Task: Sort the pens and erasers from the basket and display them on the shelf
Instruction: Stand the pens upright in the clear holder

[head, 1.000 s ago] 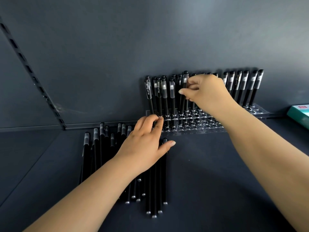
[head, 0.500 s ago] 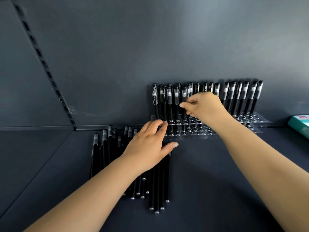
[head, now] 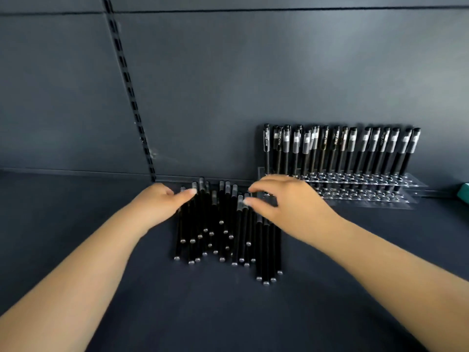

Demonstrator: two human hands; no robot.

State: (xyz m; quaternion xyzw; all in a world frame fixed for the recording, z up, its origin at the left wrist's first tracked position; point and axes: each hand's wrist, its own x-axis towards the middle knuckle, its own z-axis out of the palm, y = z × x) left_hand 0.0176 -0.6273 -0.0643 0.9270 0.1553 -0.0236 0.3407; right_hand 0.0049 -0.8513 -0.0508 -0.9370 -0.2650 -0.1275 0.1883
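A pile of several black pens (head: 223, 229) lies flat on the dark shelf (head: 330, 288), caps toward the back wall. My left hand (head: 157, 201) rests at the pile's left edge, thumb stretched toward the caps, holding nothing. My right hand (head: 286, 201) hovers over the pile's right side, fingers spread and bent above a cap, gripping nothing I can see. A clear acrylic rack (head: 368, 189) at the back right holds a row of several upright black pens (head: 340, 148). No basket or erasers show.
The grey back wall carries a slotted upright rail (head: 127, 85). A teal box corner (head: 464, 193) pokes in at the far right edge. Bare dark shelf surface spreads to the left and in front of the pile.
My right hand left the standing pens in the rack and came down left to the pile. My left hand slid left from the rack's corner to the pile's left edge. The view shifted.
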